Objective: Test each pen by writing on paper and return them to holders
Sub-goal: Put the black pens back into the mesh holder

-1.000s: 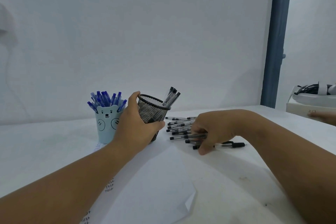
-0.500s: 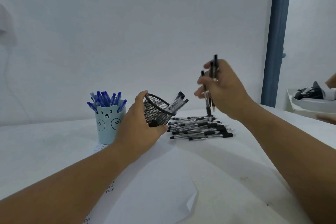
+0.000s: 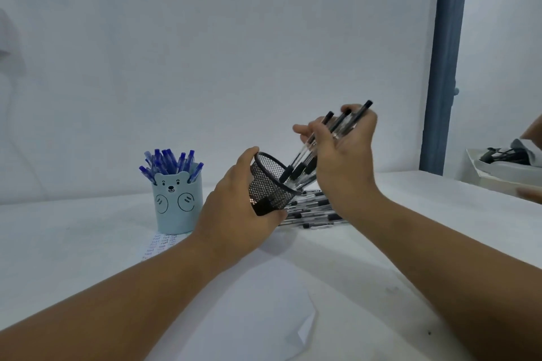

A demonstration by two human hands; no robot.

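My left hand [image 3: 234, 211] grips the black mesh holder [image 3: 271, 182], lifted off the table and tilted with its mouth toward the right. My right hand [image 3: 343, 152] holds a bunch of black-capped clear pens [image 3: 331, 132] slanted down, their lower ends inside the holder's mouth. Behind my hands a pile of black pens [image 3: 313, 211] lies on the table. A pale blue bear-faced holder [image 3: 177, 204] full of blue pens [image 3: 168, 163] stands at the left. White paper [image 3: 249, 311] lies in front, with small writing [image 3: 159, 243] near the bear holder.
The white table [image 3: 67, 231] meets a white wall behind. A blue-grey post [image 3: 445, 61] rises at the right. A white box with a dark cabled device [image 3: 504, 161] sits at the far right, where another person's hand [image 3: 531, 195] shows at the edge.
My right hand picked up a bunch of pens from the pile, raised them, then brought them slanted into the holder's mouth. My left hand lifted and tilted the mesh holder to the right.
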